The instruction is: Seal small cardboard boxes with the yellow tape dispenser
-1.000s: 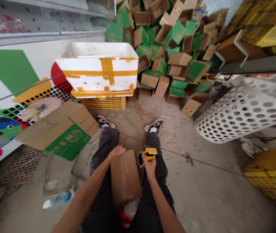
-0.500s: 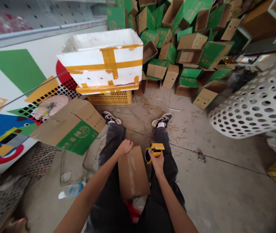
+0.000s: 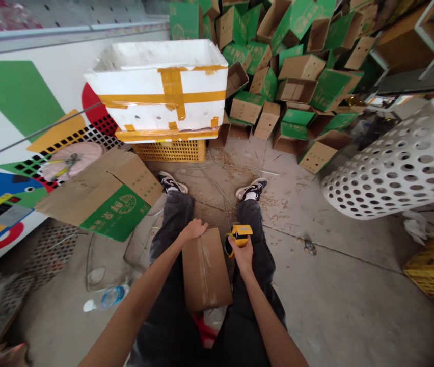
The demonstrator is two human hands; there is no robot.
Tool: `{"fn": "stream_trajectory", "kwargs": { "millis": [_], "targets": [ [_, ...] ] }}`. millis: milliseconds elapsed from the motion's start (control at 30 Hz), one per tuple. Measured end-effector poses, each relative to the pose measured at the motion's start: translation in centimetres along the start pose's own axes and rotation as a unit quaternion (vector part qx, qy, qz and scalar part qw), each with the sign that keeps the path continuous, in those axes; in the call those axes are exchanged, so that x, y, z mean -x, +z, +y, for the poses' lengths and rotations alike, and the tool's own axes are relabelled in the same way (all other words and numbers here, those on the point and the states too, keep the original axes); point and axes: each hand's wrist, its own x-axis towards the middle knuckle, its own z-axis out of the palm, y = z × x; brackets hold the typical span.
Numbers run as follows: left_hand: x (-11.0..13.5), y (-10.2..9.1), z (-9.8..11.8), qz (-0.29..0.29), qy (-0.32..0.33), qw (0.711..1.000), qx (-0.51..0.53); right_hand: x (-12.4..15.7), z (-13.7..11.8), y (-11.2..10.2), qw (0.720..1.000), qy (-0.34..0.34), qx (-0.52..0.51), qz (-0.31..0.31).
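A brown cardboard box sits between my knees, with a strip of clear tape running along its middle seam. My left hand grips its far left corner, fingers bent over the edge. In my right hand is a yellow tape dispenser, held just off the box's far right corner. My fingers wrap around its body, and the roll on it faces the box. Part of the dispenser is hidden by the hand. Below the box, something red shows between my legs.
White foam box with orange tape rests on a yellow crate ahead. An open green-and-brown carton and a plastic bottle lie left. Small cartons pile up at the back; a white perforated basket stands right.
The head view has turned slightly, shifting the surroundings a little leftward. Both hands keep their places: the left on the cardboard box, the right around the tape dispenser.
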Motion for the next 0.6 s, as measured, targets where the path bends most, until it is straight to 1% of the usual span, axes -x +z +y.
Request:
{"fn": "stream_trajectory", "kwargs": {
  "millis": [67, 267, 433, 600],
  "targets": [
    [0.1, 0.1, 0.1, 0.012, -0.009, 1.000, 0.004, 0.1, -0.1, 0.0, 1.000, 0.004, 0.014, -0.008],
    [0.4, -0.1, 0.3, 0.033, 0.007, 0.999, 0.011, 0.1, 0.0, 0.0, 0.999, -0.001, 0.042, -0.008],
    [0.8, -0.3, 0.6, 0.066, -0.008, 0.997, 0.024, 0.0, 0.1, 0.0, 0.998, 0.004, 0.057, -0.015],
    [1.3, -0.5, 0.9, 0.101, -0.031, 0.994, 0.032, 0.1, 0.1, 0.0, 0.998, -0.002, 0.064, -0.008]
  ]
}}
